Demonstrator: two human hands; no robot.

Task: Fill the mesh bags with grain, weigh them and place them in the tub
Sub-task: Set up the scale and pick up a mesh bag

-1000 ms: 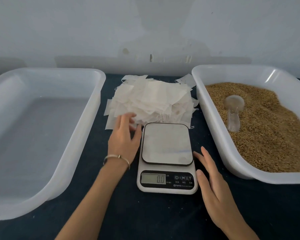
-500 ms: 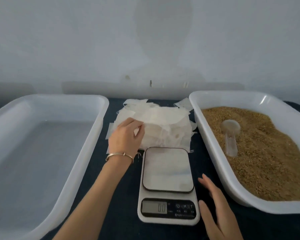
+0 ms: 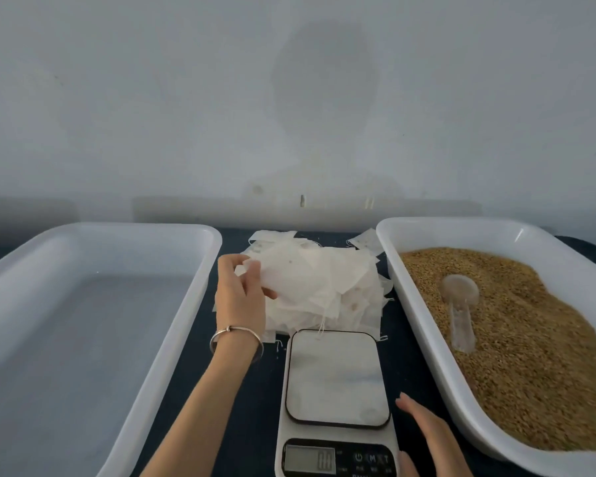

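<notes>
Seen from above the worker's hands, a dark table fills the lower half of the frame. At centre, the left hand (image 3: pixel 242 293) pinches the corner of one white mesh bag (image 3: pixel 291 275) at the top of a loose pile of mesh bags (image 3: pixel 338 304); the bag spreads to the right of the hand, towards the grain. The right hand (image 3: pixel 430 438) rests with fingers straight and relaxed at lower right, beside the scale (image 3: pixel 336 376), and holds nothing. At right, just beside that hand, a white tub holds grain (image 3: pixel 530 356) with a clear scoop (image 3: pixel 461 308) lying in it, handle pointing towards the viewer. The right hand seems nearer the scoop. At left stands the tub (image 3: pixel 200 304) for finished bags, nothing in it. The scale's platform is bare.
</notes>
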